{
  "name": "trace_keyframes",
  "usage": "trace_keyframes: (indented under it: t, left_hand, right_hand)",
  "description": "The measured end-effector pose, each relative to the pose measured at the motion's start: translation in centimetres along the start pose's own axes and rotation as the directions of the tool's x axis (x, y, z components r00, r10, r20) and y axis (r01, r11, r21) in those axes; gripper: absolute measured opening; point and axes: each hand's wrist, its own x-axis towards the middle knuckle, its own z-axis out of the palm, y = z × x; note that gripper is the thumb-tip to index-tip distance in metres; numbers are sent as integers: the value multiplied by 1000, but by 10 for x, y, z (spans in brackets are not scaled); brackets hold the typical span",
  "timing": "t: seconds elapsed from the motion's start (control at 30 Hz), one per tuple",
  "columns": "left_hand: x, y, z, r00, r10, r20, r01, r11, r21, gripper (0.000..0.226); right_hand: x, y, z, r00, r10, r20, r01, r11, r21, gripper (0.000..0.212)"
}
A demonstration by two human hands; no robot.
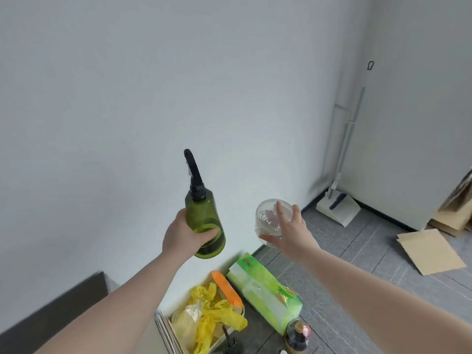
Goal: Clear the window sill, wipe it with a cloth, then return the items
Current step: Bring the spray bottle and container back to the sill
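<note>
My left hand grips the lower body of a green translucent spray bottle with a black trigger head, held upright in front of the white wall. My right hand holds a clear round plastic container with reddish contents, fingers spread over its lid and thumb under its base. Both are raised in the air above the floor. No window sill or cloth shows in this view.
Below stand a cardboard box with yellow plastic bags, a green packet and a dark bottle on the grey tiled floor. A white dustpan with broom leans in the corner. Flat cardboard lies at right.
</note>
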Motion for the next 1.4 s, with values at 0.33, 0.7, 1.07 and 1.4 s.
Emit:
trace_keyframes:
  t: [0.33,0.7,1.07,1.4]
  left_hand:
    - [21,152,153,917,274,290,-273,961,-48,63]
    - [44,289,353,619,518,591,-542,826,-156,63]
    - [-13,433,525,296,636,713,-642,685,-345,53]
    - [-82,568,686,250,544,801,-577,748,-329,62]
  right_hand:
    - [-49,175,-92,914,370,-167,-353,928,123,99]
    - [-93,327,-154,634,724,-271,-690,688,226,97]
    - [-158,458,-211,322,902,-288,-811,420,407,99]
    - [-186,656,-285,275,929,-248,-784,366,502,97]
